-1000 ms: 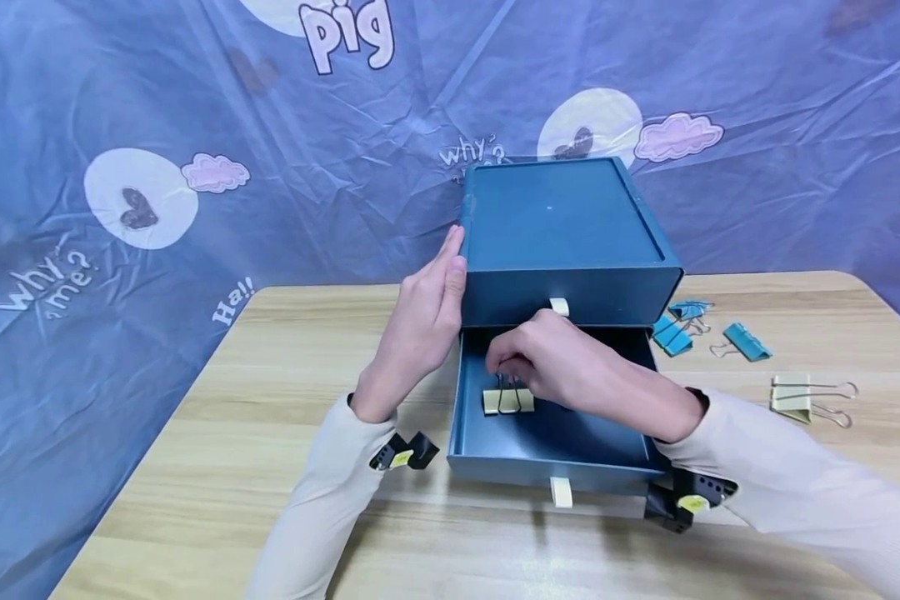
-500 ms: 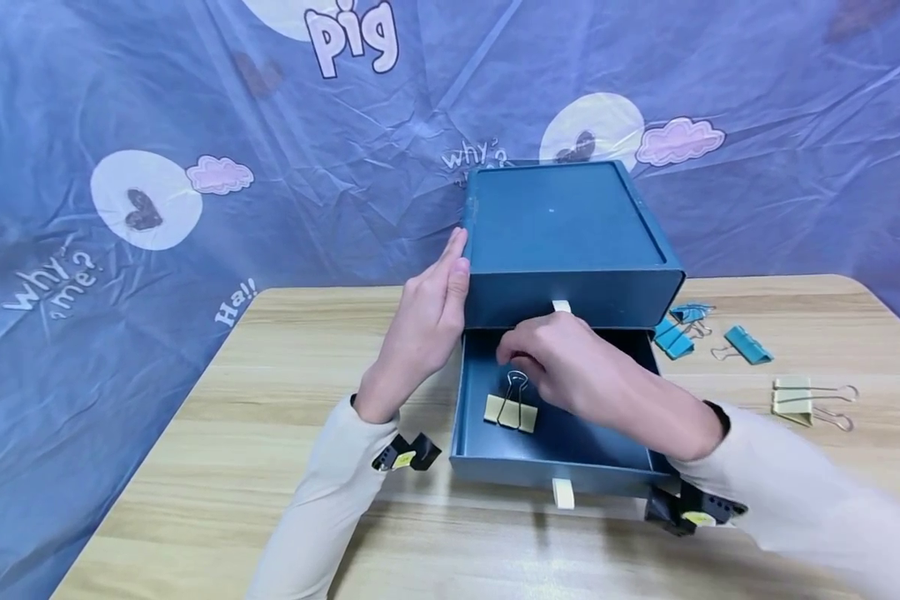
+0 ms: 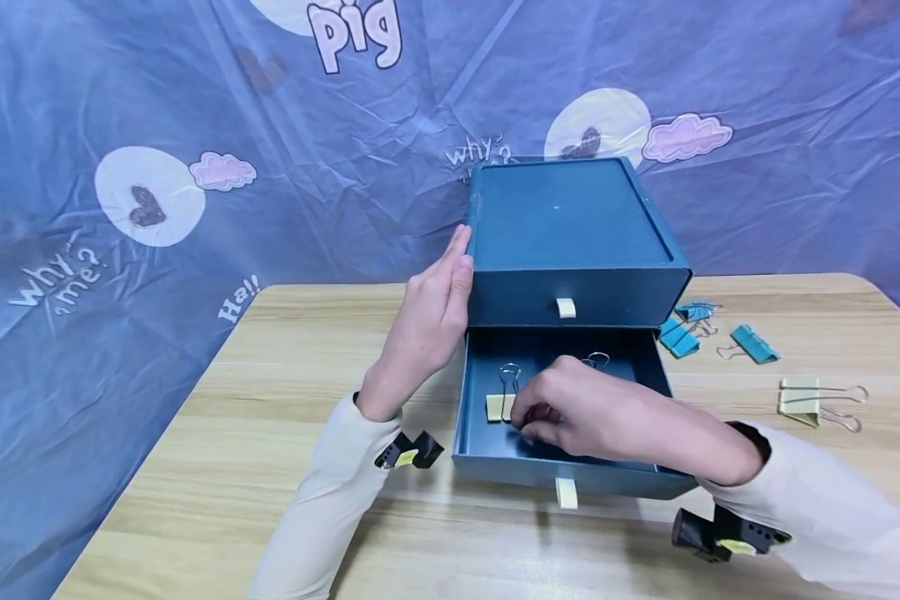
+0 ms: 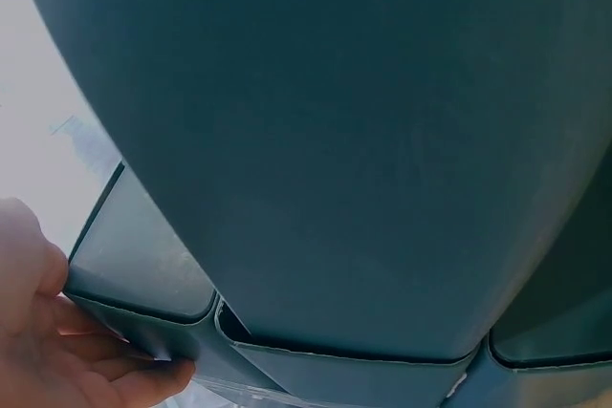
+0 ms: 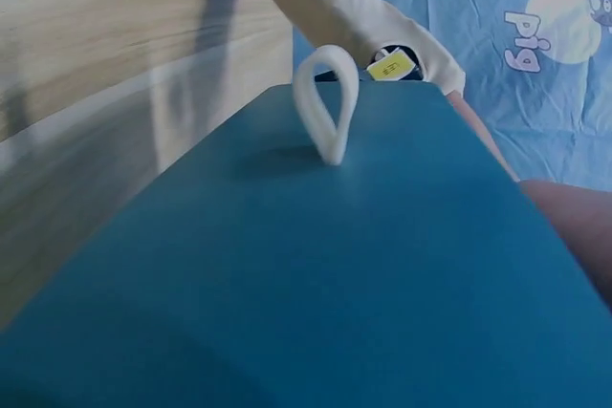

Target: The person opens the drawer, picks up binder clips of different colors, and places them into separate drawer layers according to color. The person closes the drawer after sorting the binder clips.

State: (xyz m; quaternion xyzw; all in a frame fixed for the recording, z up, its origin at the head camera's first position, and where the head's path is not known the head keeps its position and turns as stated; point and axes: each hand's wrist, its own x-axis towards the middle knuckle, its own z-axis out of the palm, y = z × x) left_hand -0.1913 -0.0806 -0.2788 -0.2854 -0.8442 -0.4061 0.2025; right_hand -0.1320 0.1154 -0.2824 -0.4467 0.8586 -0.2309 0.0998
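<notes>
Fingers [image 3: 531,402] of the right hand [image 3: 581,408] curled, hold hidden, at the cream clip [image 3: 497,407] in the lower-centre drawer [image 3: 487,447], open room before the front edge; left hand [image 3: 429,321], straight-fingered, met the cabinet's [image 3: 566,221] left edge!

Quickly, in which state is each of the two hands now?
Left hand: open, straight fingers against the side of the blue cabinet.
Right hand: fingers curled at the yellow binder clip; whether it holds the clip cannot be told.
</notes>
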